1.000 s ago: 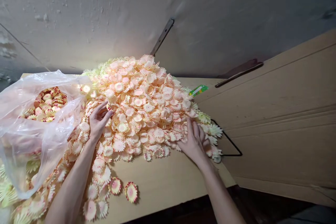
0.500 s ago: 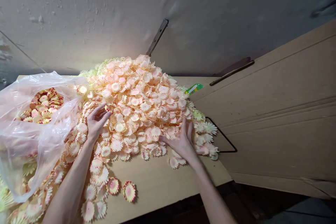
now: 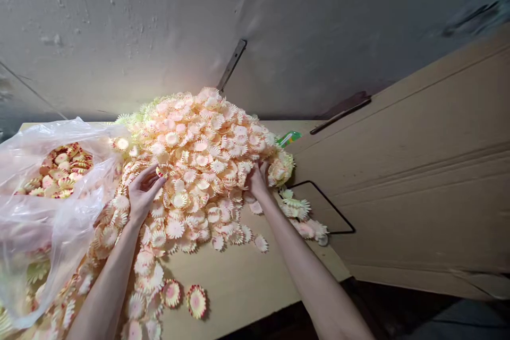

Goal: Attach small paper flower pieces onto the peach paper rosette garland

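A large heap of pale pink and cream scalloped flower discs (image 3: 199, 159) lies on the tabletop. My left hand (image 3: 143, 191) is at the heap's left side, thumb and fingers pinched on a small red-tipped flower disc (image 3: 160, 172). My right hand (image 3: 258, 181) presses into the heap's right side, its fingers stretched out and partly hidden among the discs. Two red-edged discs, one a darker-rimmed disc (image 3: 196, 301) and the other a neighbouring disc (image 3: 171, 293), lie apart near the front.
On the left sits a clear plastic bag (image 3: 35, 159) with red-edged discs inside it. Cardboard (image 3: 414, 170) stands along the right, beside a black wire frame (image 3: 338, 210). A green packet (image 3: 289, 138) lies behind the heap, before a grey wall (image 3: 159, 26).
My right hand has moved left and inward, pushing discs toward the heap's middle and parting them from a few at the right edge. My left hand stays nearly in place.
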Demonstrator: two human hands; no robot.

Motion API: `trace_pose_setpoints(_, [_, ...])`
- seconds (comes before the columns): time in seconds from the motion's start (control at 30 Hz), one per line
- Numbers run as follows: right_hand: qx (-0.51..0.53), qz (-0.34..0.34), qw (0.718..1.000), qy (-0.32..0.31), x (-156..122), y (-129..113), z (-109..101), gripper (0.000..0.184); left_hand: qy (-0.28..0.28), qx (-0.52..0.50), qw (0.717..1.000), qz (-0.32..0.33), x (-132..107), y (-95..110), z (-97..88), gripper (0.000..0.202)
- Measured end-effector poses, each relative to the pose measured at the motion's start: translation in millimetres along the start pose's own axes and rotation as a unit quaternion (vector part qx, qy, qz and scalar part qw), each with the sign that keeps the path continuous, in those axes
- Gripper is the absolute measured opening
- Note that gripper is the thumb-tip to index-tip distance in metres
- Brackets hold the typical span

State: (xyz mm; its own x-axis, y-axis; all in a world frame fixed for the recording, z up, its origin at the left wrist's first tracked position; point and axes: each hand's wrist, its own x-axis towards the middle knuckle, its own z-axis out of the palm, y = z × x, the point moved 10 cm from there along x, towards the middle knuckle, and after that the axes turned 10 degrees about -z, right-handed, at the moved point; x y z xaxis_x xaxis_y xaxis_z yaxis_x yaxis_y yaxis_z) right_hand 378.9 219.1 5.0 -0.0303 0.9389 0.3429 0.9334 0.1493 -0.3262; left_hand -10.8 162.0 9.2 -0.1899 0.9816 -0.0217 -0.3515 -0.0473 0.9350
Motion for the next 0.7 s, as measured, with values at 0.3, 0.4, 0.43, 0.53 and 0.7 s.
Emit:
trace_pose_setpoints(0.3, [0.023, 0.118, 0.986, -0.114, -25, -1, -35, 0.118, 0.005, 0.006, 1.0, -0.02, -1, -2, 0.2, 0.056])
trace_pose_setpoints(0.4, [-0.005, 0.099, 0.985, -0.141, -30, -5, -57, 0.123, 0.013, 0.01, 1.0, -0.022, 0, -3, -1.9, 0.055])
trace_pose_setpoints(0.43, [-0.005, 0.076, 0.986, -0.146, -31, -11, -66, 0.123, 0.016, 0.012, 1.0, -0.021, 0, -4, -2.6, 0.055])
trace_pose_setpoints(0.53, [-0.035, 0.083, 0.989, -0.116, -37, -24, -104, 0.112, 0.025, 0.017, 0.999, -0.021, 0, -4, -3.7, 0.054])
trace_pose_setpoints(0.7, [0.081, 0.029, 0.992, 0.094, -46, -93, -158, 0.055, 0.042, 0.013, 0.998, -0.037, -1, -8, -5.4, 0.054])
